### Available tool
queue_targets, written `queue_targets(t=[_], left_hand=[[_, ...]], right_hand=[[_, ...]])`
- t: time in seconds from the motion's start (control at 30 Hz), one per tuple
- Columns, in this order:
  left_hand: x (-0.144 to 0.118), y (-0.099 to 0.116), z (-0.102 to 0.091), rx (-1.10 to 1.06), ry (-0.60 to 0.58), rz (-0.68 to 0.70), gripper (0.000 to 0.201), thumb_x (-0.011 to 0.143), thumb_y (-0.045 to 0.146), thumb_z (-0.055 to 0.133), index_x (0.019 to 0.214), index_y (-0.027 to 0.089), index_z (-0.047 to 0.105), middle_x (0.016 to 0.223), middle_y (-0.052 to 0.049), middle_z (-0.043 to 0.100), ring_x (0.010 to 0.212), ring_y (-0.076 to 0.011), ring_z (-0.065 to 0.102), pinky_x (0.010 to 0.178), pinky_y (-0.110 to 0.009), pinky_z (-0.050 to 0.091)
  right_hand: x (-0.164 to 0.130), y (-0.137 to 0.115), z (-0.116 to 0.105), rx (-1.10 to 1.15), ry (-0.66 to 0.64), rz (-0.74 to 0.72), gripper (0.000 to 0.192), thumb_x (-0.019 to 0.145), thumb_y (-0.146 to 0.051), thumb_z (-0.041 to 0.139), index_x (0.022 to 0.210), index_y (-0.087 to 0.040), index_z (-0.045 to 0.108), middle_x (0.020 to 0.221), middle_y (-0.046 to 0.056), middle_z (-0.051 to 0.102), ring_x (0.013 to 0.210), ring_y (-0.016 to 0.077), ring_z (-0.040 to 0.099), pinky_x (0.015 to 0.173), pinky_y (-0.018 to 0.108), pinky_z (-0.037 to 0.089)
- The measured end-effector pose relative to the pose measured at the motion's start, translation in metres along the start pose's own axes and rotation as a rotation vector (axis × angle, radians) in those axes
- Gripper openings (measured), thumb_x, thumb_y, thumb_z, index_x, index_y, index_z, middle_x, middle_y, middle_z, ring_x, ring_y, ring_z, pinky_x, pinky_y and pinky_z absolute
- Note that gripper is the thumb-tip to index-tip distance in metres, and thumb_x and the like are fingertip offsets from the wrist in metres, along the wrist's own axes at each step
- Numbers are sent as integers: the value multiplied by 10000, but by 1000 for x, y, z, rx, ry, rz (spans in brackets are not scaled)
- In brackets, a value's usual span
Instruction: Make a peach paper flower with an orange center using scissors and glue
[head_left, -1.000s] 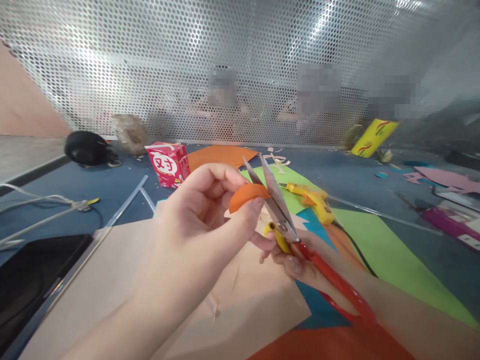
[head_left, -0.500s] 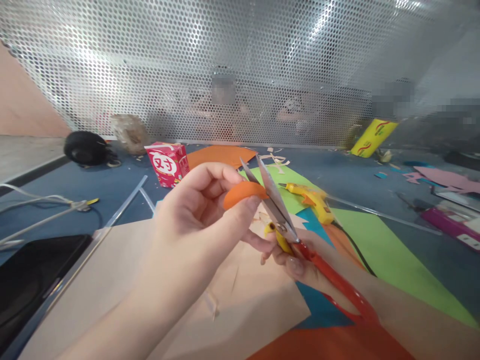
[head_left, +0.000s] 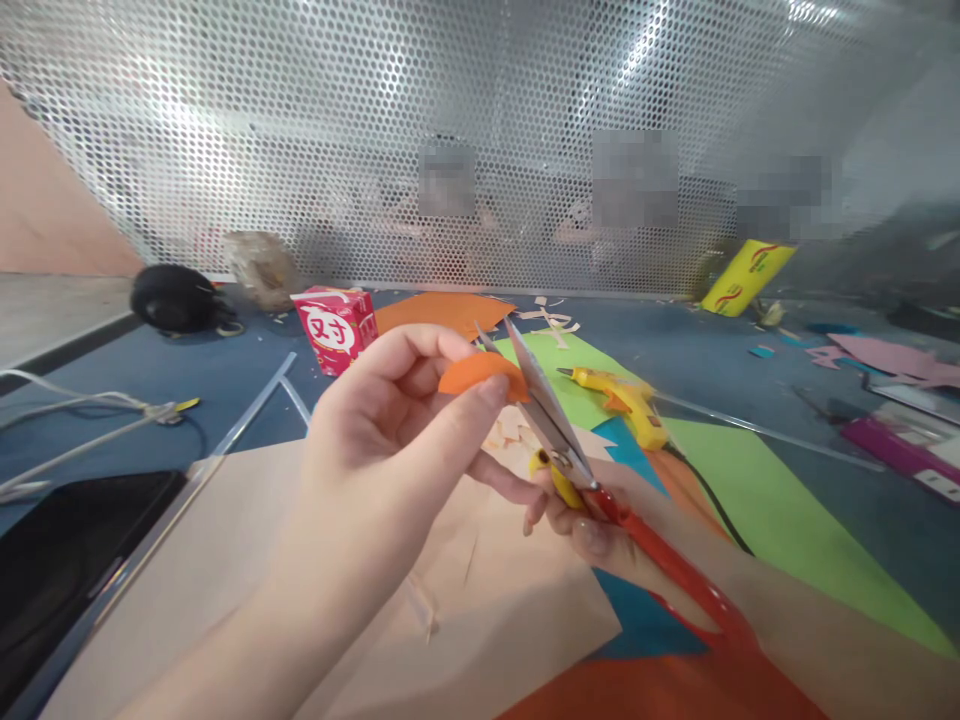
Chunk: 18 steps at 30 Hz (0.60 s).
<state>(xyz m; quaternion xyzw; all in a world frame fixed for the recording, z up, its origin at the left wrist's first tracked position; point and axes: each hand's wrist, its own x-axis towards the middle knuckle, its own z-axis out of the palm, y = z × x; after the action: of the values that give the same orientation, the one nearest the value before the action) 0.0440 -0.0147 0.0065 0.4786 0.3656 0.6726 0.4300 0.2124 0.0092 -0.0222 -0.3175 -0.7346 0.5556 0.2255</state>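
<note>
Between thumb and fingers, my left hand [head_left: 405, 430] pinches a small curved piece of orange paper [head_left: 480, 374]. My right hand [head_left: 600, 530] is closed around red-handled scissors [head_left: 559, 440], whose parted blades point up and away. The paper's right end lies against the blades, partly between them. A yellow object [head_left: 538, 462] shows beside the scissors' pivot by my right fingers; its kind is unclear. Under both hands lies a large pale pink sheet [head_left: 525, 590] with thin paper scraps on it.
A yellow glue gun [head_left: 630, 400] lies on green paper [head_left: 735, 470]. Behind stand a pink-red box [head_left: 337, 330] and a yellow packet [head_left: 750, 275]. At left are a black tablet-like device [head_left: 82, 560] and white cables [head_left: 75, 400]. A perforated metal panel [head_left: 300, 120] closes the back.
My left hand and the orange paper have shifted slightly left. The scissor blades have moved a little left with them and appear slightly less spread.
</note>
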Motion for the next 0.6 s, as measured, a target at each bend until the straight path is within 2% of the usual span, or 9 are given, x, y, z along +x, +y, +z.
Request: queue_targets(t=[0.37, 0.6], left_hand=[[0, 1, 0, 9, 20, 19, 100, 717, 205, 683, 729, 189, 585, 844, -22, 649, 609, -148, 638, 351, -203, 544], [0, 1, 1, -1, 12, 22, 93, 720, 178, 675, 721, 189, 583, 813, -8, 637, 592, -127, 615, 356, -202, 547]], right_hand=[[-2, 4, -2, -51, -9, 1, 157, 834, -310, 560, 758, -185, 502, 719, 0, 500, 644, 99, 481, 598, 242, 440], [0, 4, 0, -43, 0, 7, 190, 820, -324, 577, 735, -186, 479, 701, -13, 456, 624, 90, 460, 615, 249, 456]])
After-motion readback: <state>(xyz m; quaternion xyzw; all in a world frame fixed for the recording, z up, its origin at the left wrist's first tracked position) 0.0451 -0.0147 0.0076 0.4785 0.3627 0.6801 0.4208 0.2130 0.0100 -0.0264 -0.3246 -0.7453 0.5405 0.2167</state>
